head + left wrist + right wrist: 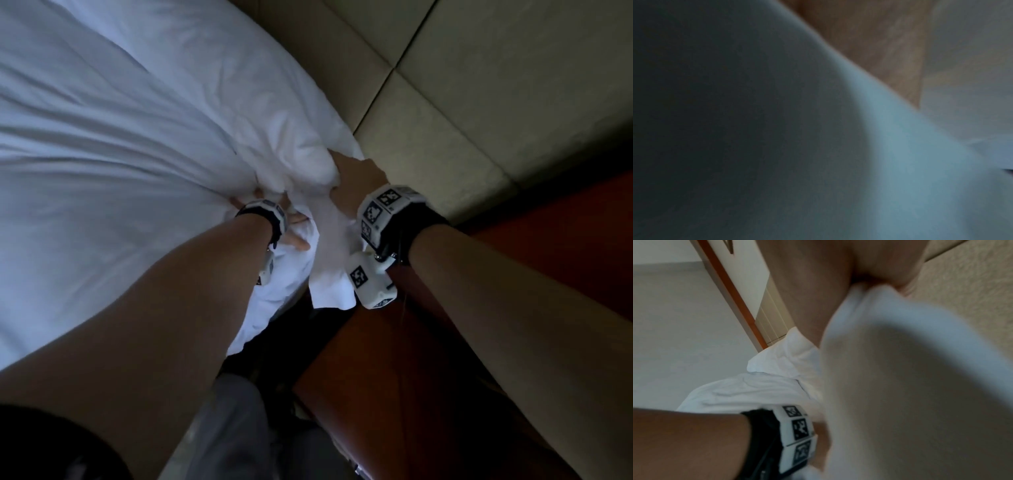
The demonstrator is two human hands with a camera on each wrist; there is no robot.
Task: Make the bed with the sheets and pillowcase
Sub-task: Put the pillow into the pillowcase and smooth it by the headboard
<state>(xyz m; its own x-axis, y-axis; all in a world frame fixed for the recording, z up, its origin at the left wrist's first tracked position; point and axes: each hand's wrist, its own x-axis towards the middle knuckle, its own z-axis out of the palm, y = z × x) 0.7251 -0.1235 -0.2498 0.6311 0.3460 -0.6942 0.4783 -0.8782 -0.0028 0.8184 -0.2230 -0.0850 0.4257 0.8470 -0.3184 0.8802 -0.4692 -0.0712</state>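
Observation:
A white sheet (102, 171) covers the bed, with creases running toward the near corner. A puffy white pillow in its pillowcase (301, 150) lies at that corner by the headboard. My left hand (274, 226) grips a bunch of sheet at the bed's edge, thumb on top. Blurred sheet (900, 146) fills most of the left wrist view. My right hand (356, 174) grips the pillowcase end, fingers buried in cloth. A loose flap (329, 267) hangs below it. In the right wrist view my right hand (865, 279) pinches the pillowcase (900, 369) between thumb and fingers.
A beige padded headboard (479, 85) stands right behind the pillow. A reddish wooden nightstand (479, 342) sits under my right forearm, close to the bed's side. My grey trouser leg (233, 428) is in the dark gap below. A wooden door frame (731, 293) shows in the right wrist view.

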